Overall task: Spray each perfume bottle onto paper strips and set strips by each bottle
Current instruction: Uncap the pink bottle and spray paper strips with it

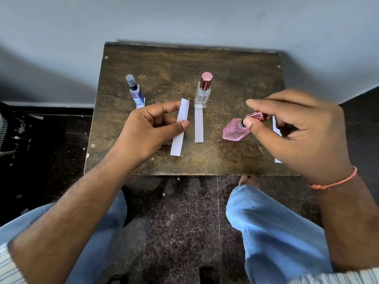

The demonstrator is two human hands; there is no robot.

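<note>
- The left hand [147, 128] pinches a paper strip [180, 128] between thumb and forefinger, grip closed at mid-length, both ends free, likely presented for spraying.
- The right hand [297, 128] holds the pink bottle [234, 131] tilted, fingers closed round its dark red cap [257, 116]; whether the cap is coming off I cannot tell.
- Between the two grips, a second strip [198, 128] lies flat, touching the clear bottle [202, 95], apparently already placed.
- Beyond the left grip stands the blue bottle [136, 93] with paper at its foot.
- More paper [276, 130] shows behind the right hand, near the bench [235, 160] edge; open room remains nearer the person.
</note>
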